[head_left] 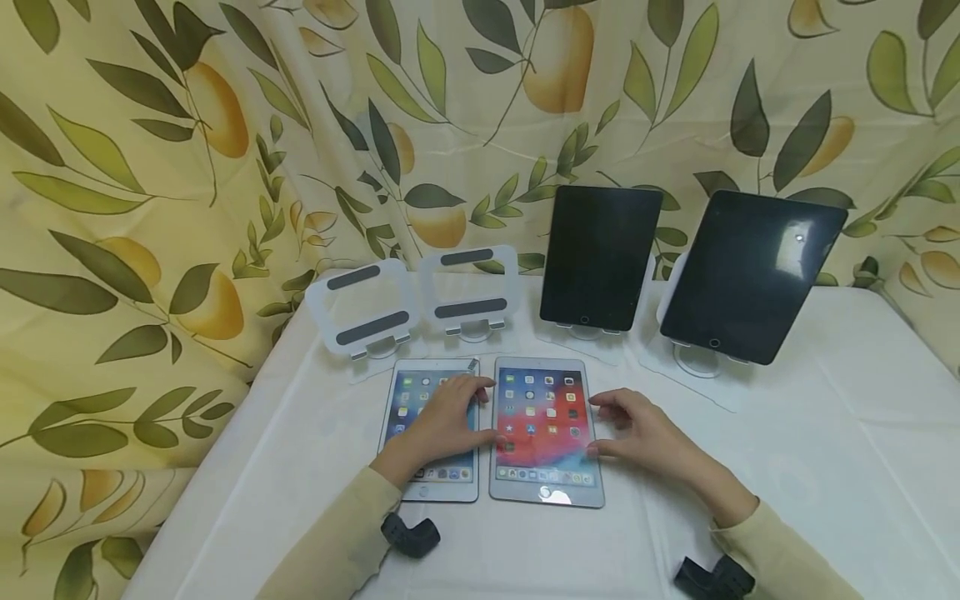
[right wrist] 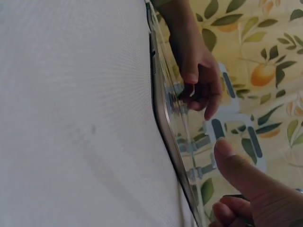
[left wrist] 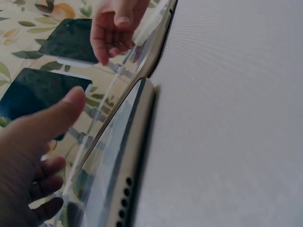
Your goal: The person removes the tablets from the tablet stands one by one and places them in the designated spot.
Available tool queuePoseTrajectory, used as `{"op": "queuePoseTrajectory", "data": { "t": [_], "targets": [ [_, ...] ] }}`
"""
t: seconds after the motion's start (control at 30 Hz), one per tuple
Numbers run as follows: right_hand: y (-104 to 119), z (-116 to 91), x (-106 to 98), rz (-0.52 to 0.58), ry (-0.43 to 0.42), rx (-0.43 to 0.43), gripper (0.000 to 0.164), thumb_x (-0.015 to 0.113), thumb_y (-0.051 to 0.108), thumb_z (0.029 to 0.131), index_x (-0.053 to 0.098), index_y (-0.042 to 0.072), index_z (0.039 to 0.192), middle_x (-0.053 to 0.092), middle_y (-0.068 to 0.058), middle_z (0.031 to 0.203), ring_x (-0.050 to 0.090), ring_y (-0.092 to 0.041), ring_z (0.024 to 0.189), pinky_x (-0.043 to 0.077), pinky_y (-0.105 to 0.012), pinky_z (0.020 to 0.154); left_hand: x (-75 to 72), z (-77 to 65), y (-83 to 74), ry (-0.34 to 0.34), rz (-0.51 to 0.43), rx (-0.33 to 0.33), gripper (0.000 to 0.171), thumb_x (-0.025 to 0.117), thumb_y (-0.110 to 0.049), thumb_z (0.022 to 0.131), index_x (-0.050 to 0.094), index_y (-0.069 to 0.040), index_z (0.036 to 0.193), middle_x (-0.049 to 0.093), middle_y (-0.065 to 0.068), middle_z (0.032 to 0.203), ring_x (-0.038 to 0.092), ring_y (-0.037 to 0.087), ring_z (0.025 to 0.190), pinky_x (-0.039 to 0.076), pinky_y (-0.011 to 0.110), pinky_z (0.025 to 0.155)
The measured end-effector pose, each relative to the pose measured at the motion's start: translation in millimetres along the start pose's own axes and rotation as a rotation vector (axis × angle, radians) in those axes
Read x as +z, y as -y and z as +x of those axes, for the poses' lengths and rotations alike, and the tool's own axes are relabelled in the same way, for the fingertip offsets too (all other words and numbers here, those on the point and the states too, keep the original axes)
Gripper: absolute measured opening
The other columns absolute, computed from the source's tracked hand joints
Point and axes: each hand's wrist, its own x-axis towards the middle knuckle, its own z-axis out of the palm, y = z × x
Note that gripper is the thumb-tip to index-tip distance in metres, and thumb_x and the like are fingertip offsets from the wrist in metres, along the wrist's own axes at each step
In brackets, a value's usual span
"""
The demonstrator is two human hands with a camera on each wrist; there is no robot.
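Note:
Side by side on the white cloth lie two tablets with lit screens of app icons. Above the left tablet (head_left: 442, 482) is my left hand (head_left: 444, 419), its thumb and fingers pointing toward the right tablet (head_left: 538, 442). My right hand (head_left: 641, 433) is at that right tablet's right edge, with fingertips close to the rim. The left wrist view shows the left hand (left wrist: 28, 161) with its thumb extended and fingers loosely bent, nothing between them. In the right wrist view the right hand (right wrist: 260, 194) also has its thumb extended over the tablet's edge (right wrist: 163, 118).
Behind the tablets stand two white stands, the left stand (head_left: 372, 327) and a second stand (head_left: 471, 308), both without tablets. To their right, a dark-screened tablet (head_left: 600, 258) and a larger dark one (head_left: 753, 275) rest on stands. A fruit-patterned curtain (head_left: 480, 125) hangs behind the table.

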Motion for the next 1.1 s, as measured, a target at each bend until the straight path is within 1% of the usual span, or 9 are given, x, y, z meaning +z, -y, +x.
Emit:
{"op": "queuePoseTrajectory", "data": {
  "t": [0.23,0.37,0.47,0.57,0.67,0.73,0.87,1.0,1.1],
  "targets": [
    [12.3,-2.9,-17.7,-0.012,-0.101,-0.126,0.063,0.085,0.027,0.068,0.057,0.001,0.118,0.062,-0.011,0.104,0.059,-0.023,0.092,0.054,-0.034,0.078,-12.0,0.6,-15.0,0.125,-0.072,-0.001,0.083,0.075,-0.052,0.074,0.04,-0.012,0.138,0.051,-0.004,0.112,0.047,0.011,0.102,0.048,0.028,0.089],
    [16.8,0.9,-31.0,-0.061,-0.144,-0.157,0.063,0.085,0.026,0.069,0.056,0.0,0.118,0.061,-0.013,0.106,0.059,-0.025,0.094,0.054,-0.04,0.078,-19.7,10.1,-19.7,0.152,-0.079,0.048,0.08,0.077,-0.041,0.076,0.039,-0.009,0.138,0.051,0.002,0.117,0.048,0.012,0.106,0.047,0.027,0.092],
    [19.5,5.1,-41.1,-0.086,-0.169,-0.165,0.065,0.085,0.027,0.069,0.055,-0.001,0.119,0.061,-0.015,0.108,0.059,-0.027,0.095,0.054,-0.039,0.078,-25.4,21.9,-22.8,0.122,-0.062,0.112,0.075,0.078,-0.033,0.078,0.039,-0.008,0.137,0.052,0.005,0.117,0.05,0.012,0.105,0.047,0.027,0.092],
    [22.0,9.4,-52.1,-0.104,-0.196,-0.165,0.065,0.085,0.026,0.069,0.054,-0.001,0.119,0.061,-0.016,0.109,0.059,-0.028,0.095,0.052,-0.024,0.077,-31.4,34.7,-28.0,0.061,-0.063,0.19,0.074,0.078,-0.029,0.078,0.039,-0.008,0.137,0.053,0.006,0.117,0.052,0.013,0.105,0.048,0.03,0.092],
    [23.0,13.9,-61.8,-0.117,-0.237,-0.181,0.064,0.085,0.023,0.069,0.054,-0.001,0.119,0.06,-0.016,0.109,0.057,-0.028,0.093,0.043,-0.007,0.074,-36.3,47.3,-34.2,-0.008,-0.079,0.269,0.075,0.079,-0.027,0.077,0.039,-0.006,0.136,0.054,0.007,0.117,0.054,0.015,0.106,0.05,0.032,0.09],
    [23.8,17.1,-66.4,-0.119,-0.272,-0.202,0.062,0.085,0.02,0.069,0.054,-0.002,0.118,0.059,-0.017,0.109,0.056,-0.026,0.092,0.039,-0.002,0.074,-39.4,54.9,-38.4,-0.042,-0.086,0.299,0.074,0.079,-0.025,0.077,0.038,-0.005,0.136,0.054,0.007,0.118,0.055,0.015,0.106,0.05,0.032,0.089],
    [25.7,23.8,-72.5,-0.118,-0.384,-0.258,0.059,0.085,0.012,0.068,0.056,-0.003,0.117,0.059,-0.016,0.107,0.055,-0.016,0.09,0.036,0.002,0.076,-42.7,69.9,-45.7,-0.097,-0.09,0.309,0.075,0.08,-0.025,0.077,0.038,-0.007,0.136,0.053,0.007,0.118,0.055,0.014,0.107,0.05,0.028,0.089],
    [27.4,29.1,-78.3,-0.095,-0.499,-0.296,0.058,0.084,0.005,0.068,0.055,-0.003,0.118,0.059,-0.016,0.107,0.05,0.003,0.089,0.036,0.002,0.079,-40.9,83.4,-51.1,-0.122,-0.132,0.276,0.076,0.079,-0.026,0.078,0.037,-0.005,0.138,0.052,0.008,0.119,0.055,0.015,0.108,0.049,0.028,0.09],
    [28.1,33.7,-83.2,-0.074,-0.544,-0.283,0.06,0.082,0.005,0.07,0.053,-0.002,0.122,0.058,-0.018,0.11,0.047,0.01,0.089,0.036,0.002,0.08,-38.8,93.2,-54.3,-0.137,-0.185,0.232,0.078,0.078,-0.026,0.078,0.035,-0.004,0.139,0.051,0.009,0.121,0.055,0.017,0.108,0.05,0.028,0.09]
  ]
}}
